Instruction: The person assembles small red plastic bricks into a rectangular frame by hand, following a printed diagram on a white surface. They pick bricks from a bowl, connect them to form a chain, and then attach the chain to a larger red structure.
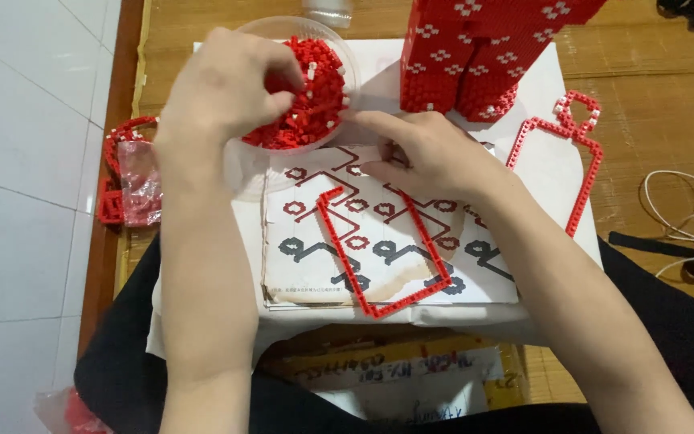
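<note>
Head view: left hand (226,88) curled over clear round bowl (339,48) of small red bricks (315,104), fingertips pinching among the bricks; what it grips, cannot tell. Right hand (427,153) pressed flat-ish on the printed pattern sheet (387,241), fingers at the upper end of a thin red brick outline frame (379,249) lying on the sheet, mid-table. Tall red brick block (475,56) at the table's far edge. Second red outline piece (572,153) right of it. Plastic bag of red parts (138,181) at the left edge.
</note>
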